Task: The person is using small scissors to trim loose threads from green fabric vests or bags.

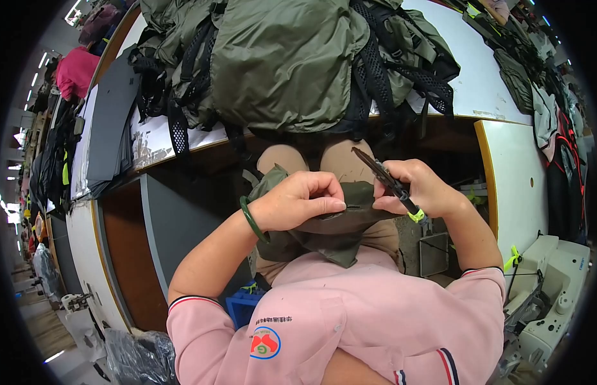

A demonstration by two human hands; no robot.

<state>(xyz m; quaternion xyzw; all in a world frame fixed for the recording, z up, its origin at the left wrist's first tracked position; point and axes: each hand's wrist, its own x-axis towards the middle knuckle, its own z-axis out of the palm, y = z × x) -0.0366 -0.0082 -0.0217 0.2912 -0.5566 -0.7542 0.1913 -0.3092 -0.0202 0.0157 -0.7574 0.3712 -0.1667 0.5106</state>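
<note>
My left hand, with a green bangle at the wrist, pinches the edge of a dark olive fabric piece over my lap. Thumb and bent forefinger meet beside a small dark slit or seam in the cloth. My right hand is closed around a dark pair of thread snips with a yellow-green strip tied at one end. The blades point up and to the left, away from the cloth. The right thumb touches the fabric's right edge; whether it also grips it is hard to tell.
Olive backpacks with black mesh straps are heaped on the white table ahead. Grey sheets lie at its left. Below left stands a blue crate. A sewing machine is at the right. Someone in a pink top is far left.
</note>
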